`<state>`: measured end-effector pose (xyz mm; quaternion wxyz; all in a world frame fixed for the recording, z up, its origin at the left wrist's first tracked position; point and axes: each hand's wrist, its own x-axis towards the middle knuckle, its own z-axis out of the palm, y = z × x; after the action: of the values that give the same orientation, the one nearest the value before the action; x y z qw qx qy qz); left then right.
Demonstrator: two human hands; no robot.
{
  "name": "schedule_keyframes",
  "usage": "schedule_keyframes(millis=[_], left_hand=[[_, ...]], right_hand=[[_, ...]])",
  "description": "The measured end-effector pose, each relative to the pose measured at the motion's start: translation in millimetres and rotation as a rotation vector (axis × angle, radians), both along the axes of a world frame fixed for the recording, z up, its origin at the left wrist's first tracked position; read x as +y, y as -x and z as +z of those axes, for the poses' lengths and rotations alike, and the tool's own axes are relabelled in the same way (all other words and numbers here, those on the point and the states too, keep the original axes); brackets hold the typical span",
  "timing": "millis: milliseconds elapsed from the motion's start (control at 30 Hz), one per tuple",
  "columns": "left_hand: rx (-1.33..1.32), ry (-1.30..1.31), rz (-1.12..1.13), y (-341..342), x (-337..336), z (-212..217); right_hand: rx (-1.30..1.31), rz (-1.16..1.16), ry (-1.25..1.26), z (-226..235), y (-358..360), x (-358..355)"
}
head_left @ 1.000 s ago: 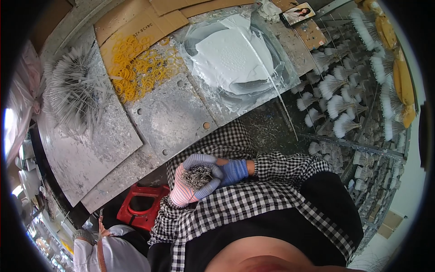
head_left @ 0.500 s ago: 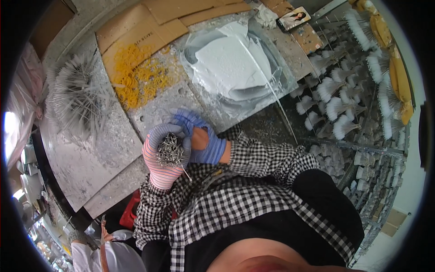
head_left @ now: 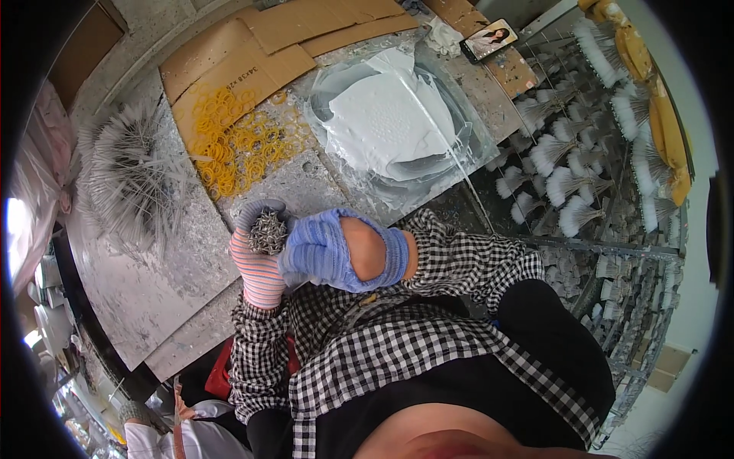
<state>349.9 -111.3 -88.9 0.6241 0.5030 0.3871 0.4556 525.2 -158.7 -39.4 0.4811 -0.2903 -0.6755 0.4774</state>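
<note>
Grey, paint-flecked workbench [head_left: 195,325] spreads before me, with yellow rings [head_left: 222,138] strewn over its middle and onto the cardboard [head_left: 279,65] along its far edge, and white paste [head_left: 390,111] toward its right end. By the near edge my hands are together: my left hand [head_left: 258,268] curls around a bundle of silvery, spiky pieces [head_left: 268,232], ends showing upward. My right hand [head_left: 329,246] sits just right of it; whether those hidden fingertips grip it, I can't tell.

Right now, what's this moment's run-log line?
left hand: around silver bundle | right hand: at bundle's right, grip unclear | yellow bands: beyond hands | white paste: right of bands
</note>
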Motion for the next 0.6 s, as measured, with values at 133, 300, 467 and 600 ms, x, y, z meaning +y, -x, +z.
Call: schedule_keyframes(millis=[133, 300, 467, 600], left_hand=[[0.026, -0.051, -0.001, -4.3, -1.5, 10.4], [0.059, -0.136, -0.055, -6.1, -0.9, 11.2], [0.37, -0.345, -0.016, -7.5, -4.6, 4.1], [0.392, -0.465, -0.022, -15.7, -4.0, 20.4]], right_hand=[[-0.215, -0.162, -0.524, -4.1, -1.8, 14.8], [-0.289, -0.126, -0.52, -5.4, -12.1, 14.0], [-0.429, -0.274, -0.434, 15.0, -40.4, 13.7], [-0.58, -0.432, -0.356, 31.9, -57.2, 20.0]])
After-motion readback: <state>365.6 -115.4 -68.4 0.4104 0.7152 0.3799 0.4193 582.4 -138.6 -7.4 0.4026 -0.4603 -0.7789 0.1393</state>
